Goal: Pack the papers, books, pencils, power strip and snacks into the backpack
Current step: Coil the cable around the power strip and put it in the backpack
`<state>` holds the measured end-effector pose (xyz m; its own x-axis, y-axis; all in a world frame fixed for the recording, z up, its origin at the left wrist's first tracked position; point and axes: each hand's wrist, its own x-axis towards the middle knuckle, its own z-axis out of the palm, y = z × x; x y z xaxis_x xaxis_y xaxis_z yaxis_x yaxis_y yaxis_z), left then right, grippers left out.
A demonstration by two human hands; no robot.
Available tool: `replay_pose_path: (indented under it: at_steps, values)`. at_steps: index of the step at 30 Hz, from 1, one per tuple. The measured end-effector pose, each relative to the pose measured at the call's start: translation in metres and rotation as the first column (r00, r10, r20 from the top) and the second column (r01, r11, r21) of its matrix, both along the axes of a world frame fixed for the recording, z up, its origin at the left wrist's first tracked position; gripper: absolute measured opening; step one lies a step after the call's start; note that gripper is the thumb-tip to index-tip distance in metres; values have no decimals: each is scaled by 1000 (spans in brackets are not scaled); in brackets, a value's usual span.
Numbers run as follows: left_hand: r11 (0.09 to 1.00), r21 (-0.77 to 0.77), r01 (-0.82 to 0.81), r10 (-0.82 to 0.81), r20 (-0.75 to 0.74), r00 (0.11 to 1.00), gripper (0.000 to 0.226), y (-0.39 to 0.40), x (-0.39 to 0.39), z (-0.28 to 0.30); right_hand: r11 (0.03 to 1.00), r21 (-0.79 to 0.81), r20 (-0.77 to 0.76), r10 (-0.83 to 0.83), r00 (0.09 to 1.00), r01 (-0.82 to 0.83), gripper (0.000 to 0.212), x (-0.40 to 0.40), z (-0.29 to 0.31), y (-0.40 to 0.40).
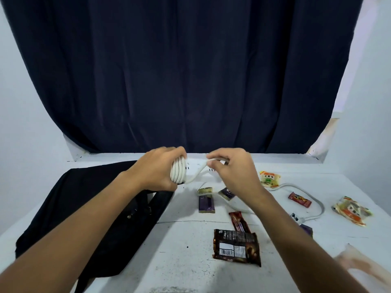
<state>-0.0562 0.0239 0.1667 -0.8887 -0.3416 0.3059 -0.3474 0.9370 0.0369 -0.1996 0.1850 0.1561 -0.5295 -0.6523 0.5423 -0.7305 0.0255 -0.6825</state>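
Your hands hold the power strip (191,172) above the table's far edge.
Your left hand (157,169) grips its coiled end; your right hand (230,170) pinches the cord (195,176).

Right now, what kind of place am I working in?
Probably a makeshift indoor packing spot, not a proper desk: a scuffed white table against pale walls, a dark curtain hung behind it, and a black backpack lying flat beside scattered snacks.
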Motion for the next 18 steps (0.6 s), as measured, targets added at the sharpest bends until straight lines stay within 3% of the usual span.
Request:
replay_pose_path:
  at_steps: [2, 6, 8, 11, 13, 14, 16, 18]
  values:
    - [976, 214, 48, -48, -2, 999, 61, 6, 8, 0, 999, 0, 98, 32, 995, -32, 9, -16, 4, 0]
    - [815, 543, 202, -160, -124, 979, 58, 21, 17, 1, 939, 84, 415, 271, 868, -334, 7, -32, 18, 7]
    - [707, 640, 301, -227, -198, 954, 56, 29, 20, 5, 885, 65, 550, 354, 757, -461, 1, -34, 23, 10]
    - [567, 708, 422, -258, -333, 907, 56, 38, 21, 8, 852, -85, 711, 415, 568, -517, 29, -32, 18, 6]
    - [500, 727, 470, -219, -418, 881, 66, 41, 18, 7, 863, -244, 778, 447, 442, -443, 42, -24, 8, -1]
    - [462, 745, 481, -179, -452, 874, 73, 42, 15, 6, 859, -302, 768, 476, 428, -413, 39, -19, 3, -5]
    - [347, 795, 497, -75, -505, 860, 84, 43, 10, 3, 845, -342, 700, 521, 488, -410, 26, -6, -7, -13]
    - [277, 810, 517, -5, -537, 843, 82, 44, 8, 2, 818, -358, 644, 565, 516, -449, 25, 2, -14, -15]
